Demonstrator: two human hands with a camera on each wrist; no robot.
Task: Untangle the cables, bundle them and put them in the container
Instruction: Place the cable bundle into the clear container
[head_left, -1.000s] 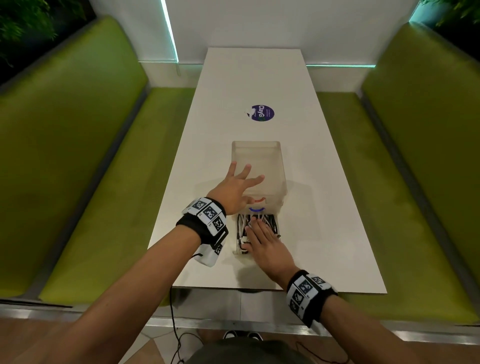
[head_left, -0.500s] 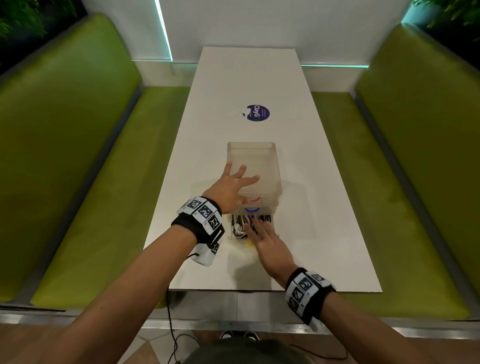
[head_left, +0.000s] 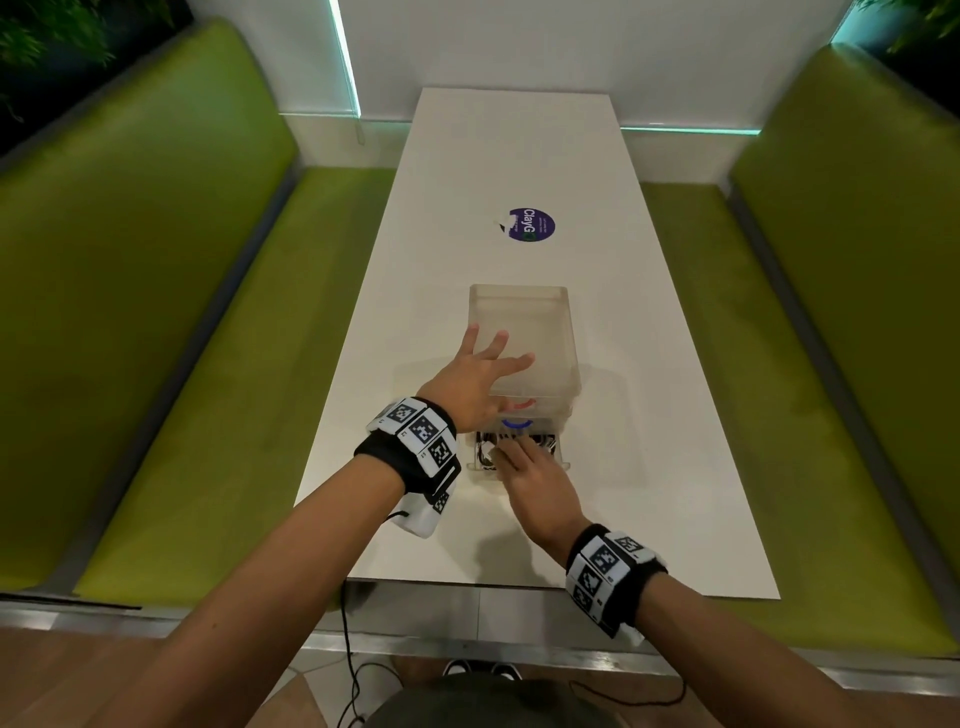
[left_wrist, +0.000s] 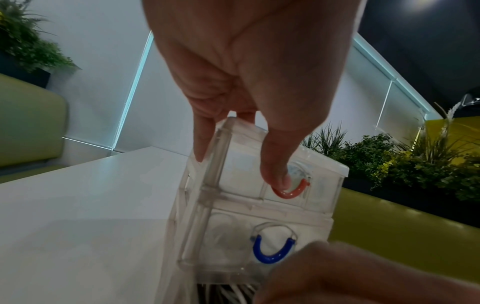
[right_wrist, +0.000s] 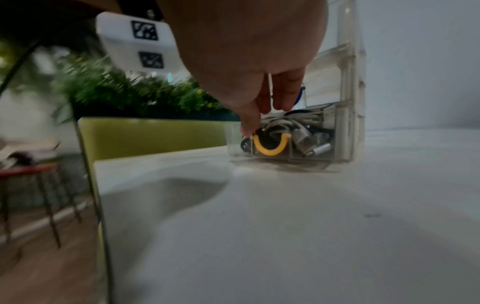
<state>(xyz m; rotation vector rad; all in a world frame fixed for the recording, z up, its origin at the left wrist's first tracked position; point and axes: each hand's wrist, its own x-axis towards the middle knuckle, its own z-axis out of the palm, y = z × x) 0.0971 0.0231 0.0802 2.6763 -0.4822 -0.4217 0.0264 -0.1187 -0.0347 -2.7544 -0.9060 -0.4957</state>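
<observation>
Cables (right_wrist: 291, 131), white and black, fill the clear drawer (right_wrist: 280, 142) under the flat right hand (head_left: 535, 480); left hand (head_left: 475, 382) spread on the container (head_left: 519, 322); sticker (head_left: 531, 224) reads "ClayGo".

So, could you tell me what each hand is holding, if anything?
Neither grips anything: the left hand rests spread on the drawer unit's top, and the right hand lies flat over the bottom drawer's cables.

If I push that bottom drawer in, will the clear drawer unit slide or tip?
Likely to slide: the drawer unit looks like thin clear plastic on a smooth white table. Tipping seems unlikely, since the left hand presses down on its top. The cables fill the bottom drawer and may snag.
</observation>
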